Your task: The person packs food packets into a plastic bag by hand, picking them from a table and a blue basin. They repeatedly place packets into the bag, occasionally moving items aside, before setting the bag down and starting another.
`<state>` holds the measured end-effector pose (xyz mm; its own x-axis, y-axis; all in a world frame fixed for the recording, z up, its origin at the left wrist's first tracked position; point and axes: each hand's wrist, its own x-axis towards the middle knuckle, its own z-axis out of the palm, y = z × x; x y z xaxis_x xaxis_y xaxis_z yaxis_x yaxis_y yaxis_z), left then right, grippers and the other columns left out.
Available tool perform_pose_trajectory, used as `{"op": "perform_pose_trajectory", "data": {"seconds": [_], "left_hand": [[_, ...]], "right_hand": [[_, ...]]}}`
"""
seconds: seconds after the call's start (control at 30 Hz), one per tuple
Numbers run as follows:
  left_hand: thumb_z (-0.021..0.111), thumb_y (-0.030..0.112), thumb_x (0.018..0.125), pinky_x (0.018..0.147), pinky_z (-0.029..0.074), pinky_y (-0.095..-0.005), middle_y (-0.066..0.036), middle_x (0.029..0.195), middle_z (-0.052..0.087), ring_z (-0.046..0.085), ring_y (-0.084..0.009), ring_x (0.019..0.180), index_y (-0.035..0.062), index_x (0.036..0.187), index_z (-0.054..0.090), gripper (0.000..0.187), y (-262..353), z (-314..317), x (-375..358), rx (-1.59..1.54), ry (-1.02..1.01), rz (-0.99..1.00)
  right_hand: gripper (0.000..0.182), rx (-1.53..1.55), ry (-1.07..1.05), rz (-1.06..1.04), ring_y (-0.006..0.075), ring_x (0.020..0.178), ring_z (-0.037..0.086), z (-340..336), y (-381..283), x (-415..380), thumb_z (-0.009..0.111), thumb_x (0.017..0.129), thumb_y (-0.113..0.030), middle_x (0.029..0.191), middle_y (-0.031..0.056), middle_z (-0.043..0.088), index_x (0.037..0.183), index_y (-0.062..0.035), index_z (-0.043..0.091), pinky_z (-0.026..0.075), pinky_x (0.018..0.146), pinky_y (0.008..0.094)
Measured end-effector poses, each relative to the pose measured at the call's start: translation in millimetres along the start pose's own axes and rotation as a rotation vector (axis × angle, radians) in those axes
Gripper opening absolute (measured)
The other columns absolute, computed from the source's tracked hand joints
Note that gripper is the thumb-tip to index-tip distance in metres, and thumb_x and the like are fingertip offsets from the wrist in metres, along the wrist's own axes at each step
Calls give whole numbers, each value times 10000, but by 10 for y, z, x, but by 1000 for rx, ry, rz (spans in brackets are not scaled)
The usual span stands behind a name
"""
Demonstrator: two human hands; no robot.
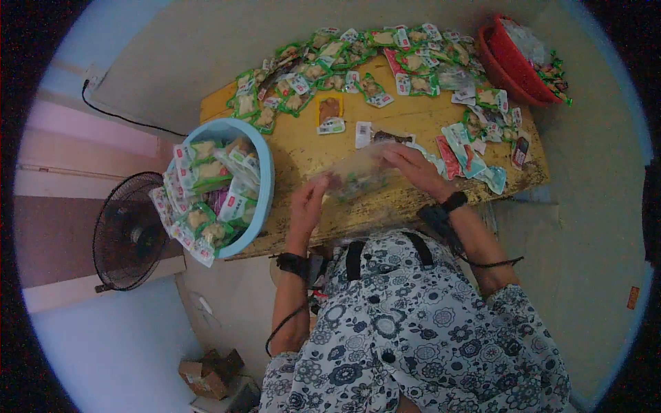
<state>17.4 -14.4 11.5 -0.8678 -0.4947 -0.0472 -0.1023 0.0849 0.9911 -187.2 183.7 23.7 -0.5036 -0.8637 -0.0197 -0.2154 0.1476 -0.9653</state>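
Between my two hands a clear plastic bag is stretched above the front of the yellow table, with something greenish showing in or through it. My left hand pinches one side of the bag, and my right hand grips the opposite side. Just past the bag lies a dark vacuum pack with a white label. Farther back is a yellow-edged food pack. Red and pale blue packs lie to the right of my right hand.
A light blue basin heaped with green-edged packs stands at the table's left. Many similar packs line the back of the worn table. Red baskets sit at the back right. A black fan stands left, above cardboard boxes.
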Motion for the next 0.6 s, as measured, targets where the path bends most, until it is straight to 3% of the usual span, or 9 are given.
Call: {"op": "perform_pose_trajectory", "data": {"seconds": [0.17,0.27,0.43,0.53,0.6], "left_hand": [[540,235,985,879,487,-292,-100,1002,709,653,-152,959,-23,1116,673,318,162,34,-16,-27,16,-47],[552,234,977,794,500,-271,-88,926,707,655,-133,873,-24,1126,668,320,190,121,-7,-33,77,-96],[592,196,942,685,492,-258,-52,830,684,621,-113,672,-20,1185,638,329,-54,167,50,59,170,-27],[646,149,885,667,500,-276,-36,757,661,608,-107,664,-9,1276,574,428,-7,211,83,62,183,-261],[674,115,838,659,517,-309,-82,857,663,632,-155,715,13,1332,519,527,-373,193,161,108,187,-204]], "right_hand": [[281,103,1,75,136,818,649,44,183,69,498,1005,-237,994,71,660,1112,1,602,526,753,293],[261,122,58,95,117,654,628,116,406,93,529,990,-241,869,51,641,1009,7,607,531,630,289],[291,-245,168,214,89,580,572,129,610,145,641,889,-256,698,23,582,747,-4,607,459,509,275],[317,-380,164,324,79,532,532,139,820,206,688,829,-262,607,11,549,650,-20,589,403,462,274],[316,-393,130,351,79,509,511,120,964,210,710,801,-261,570,5,535,626,-30,584,380,447,277]]}}
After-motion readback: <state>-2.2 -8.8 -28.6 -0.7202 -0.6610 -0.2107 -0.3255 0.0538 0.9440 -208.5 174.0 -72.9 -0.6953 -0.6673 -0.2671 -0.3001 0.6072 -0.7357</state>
